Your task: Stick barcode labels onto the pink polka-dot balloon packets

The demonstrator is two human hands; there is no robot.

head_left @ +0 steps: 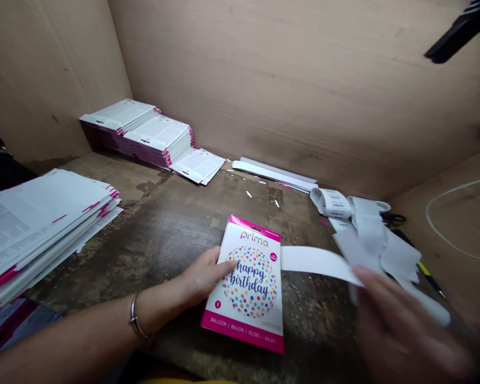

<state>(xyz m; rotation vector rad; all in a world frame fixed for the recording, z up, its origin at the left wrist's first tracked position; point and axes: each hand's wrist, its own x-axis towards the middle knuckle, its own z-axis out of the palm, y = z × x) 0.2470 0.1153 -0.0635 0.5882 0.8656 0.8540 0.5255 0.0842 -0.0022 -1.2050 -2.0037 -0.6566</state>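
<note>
Plywood walls (304, 80) are boxing in a worn, stained wooden counter (172, 256), and we are cataloguing it from the head view.

Item one: a pink-edged foil balloon packet (252, 285) is lying face up at the front centre of the counter. We are seeing the left hand (204, 274) resting open, its fingers flat across the packet's left edge, with a metal bangle (135, 316) on the wrist. A white paper strip (320, 262) is running from the packet's right edge towards the right hand (400, 325). That hand is blurred, so we cannot tell whether it is gripping the strip.

Handling note: we are judging that a taut, flat strip and a firmly pinned packet work best.

Nearby, and crowding the right hand, we are listing a barcode label roll (331, 203) with loose white label loops (368, 234) and black-handled scissors (392, 218). Stacked balloon packets (44, 229) are filling the left, with more stacked packets (156, 136) against the back wall.
</note>
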